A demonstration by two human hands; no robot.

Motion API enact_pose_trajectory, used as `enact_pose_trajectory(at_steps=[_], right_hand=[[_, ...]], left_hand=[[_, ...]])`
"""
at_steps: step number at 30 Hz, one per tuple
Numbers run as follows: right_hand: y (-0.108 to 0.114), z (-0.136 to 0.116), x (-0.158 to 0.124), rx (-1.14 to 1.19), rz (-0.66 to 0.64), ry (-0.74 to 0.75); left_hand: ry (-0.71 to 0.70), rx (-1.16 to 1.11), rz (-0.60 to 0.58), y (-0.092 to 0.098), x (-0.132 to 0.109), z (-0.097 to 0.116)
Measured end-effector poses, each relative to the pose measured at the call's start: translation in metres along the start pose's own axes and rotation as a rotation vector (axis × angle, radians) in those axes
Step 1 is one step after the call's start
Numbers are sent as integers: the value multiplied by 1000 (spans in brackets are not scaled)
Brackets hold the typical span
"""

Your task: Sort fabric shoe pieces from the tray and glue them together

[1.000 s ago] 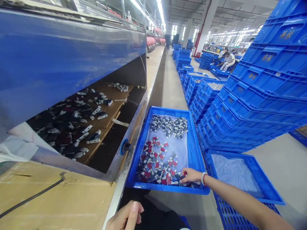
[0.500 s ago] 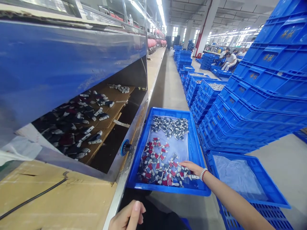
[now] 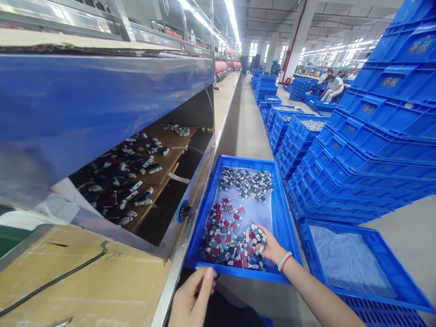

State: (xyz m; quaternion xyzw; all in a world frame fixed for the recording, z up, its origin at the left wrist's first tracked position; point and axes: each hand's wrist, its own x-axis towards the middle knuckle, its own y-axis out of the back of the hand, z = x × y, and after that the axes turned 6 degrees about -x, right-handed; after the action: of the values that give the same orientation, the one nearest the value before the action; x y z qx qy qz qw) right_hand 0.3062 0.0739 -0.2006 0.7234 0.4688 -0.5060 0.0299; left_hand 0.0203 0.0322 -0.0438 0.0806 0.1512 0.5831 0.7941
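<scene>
A: Where is the right hand (image 3: pixel 272 247)?

B: It is down in the blue tray (image 3: pixel 200 218), near the front. Its fingers curl around a small bunch of pieces (image 3: pixel 257 236) and grip them right over a pile.

A: And the left hand (image 3: pixel 192 297)?

B: It is outside the tray, just below the front rim. Its fingers are curled close together. I cannot tell if they pinch anything.

A: What else is in the tray?

B: A see-through plastic sheet (image 3: pixel 255 213) lies in it, with two piles on top. The far pile (image 3: pixel 245 184) is dark and white. The near pile (image 3: pixel 221 240) has red, white and dark pieces, and it reaches right up to the right hand.

A: What is next to the tray?

B: On the left is a long blue machine (image 3: pixel 102 104) on a bench (image 3: pixel 85 277). Inside the machine, more pieces lie on brown cardboard (image 3: pixel 160 168). On the right stand tall stacks of blue crates (image 3: pixel 381 145) and another blue tray (image 3: pixel 350 263) with a plastic sheet in it.
</scene>
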Motion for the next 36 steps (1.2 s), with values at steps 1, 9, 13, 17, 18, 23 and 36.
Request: enact_pose_trajectory(at_steps=[1, 9, 13, 17, 18, 23, 36], right_hand=[[-6, 1, -6, 15, -24, 0], [-56, 29, -47, 50, -146, 43], [-72, 41, -57, 72, -118, 186], [-85, 45, -62, 98, -119, 231], [-88, 45, -63, 105, -123, 211], [-100, 49, -68, 141, -145, 103], [-113, 51, -99, 178, -164, -35]], left_hand=[[-4, -24, -24, -11, 9, -3], [-92, -146, -102, -78, 76, -17], [-102, -221, -62, -77, 85, -26], [-85, -291, 30, -73, 82, -34], [-75, -307, 56, -73, 80, -36], [-18, -374, 134, -67, 74, -36], [110, -549, 217, -53, 63, -12]])
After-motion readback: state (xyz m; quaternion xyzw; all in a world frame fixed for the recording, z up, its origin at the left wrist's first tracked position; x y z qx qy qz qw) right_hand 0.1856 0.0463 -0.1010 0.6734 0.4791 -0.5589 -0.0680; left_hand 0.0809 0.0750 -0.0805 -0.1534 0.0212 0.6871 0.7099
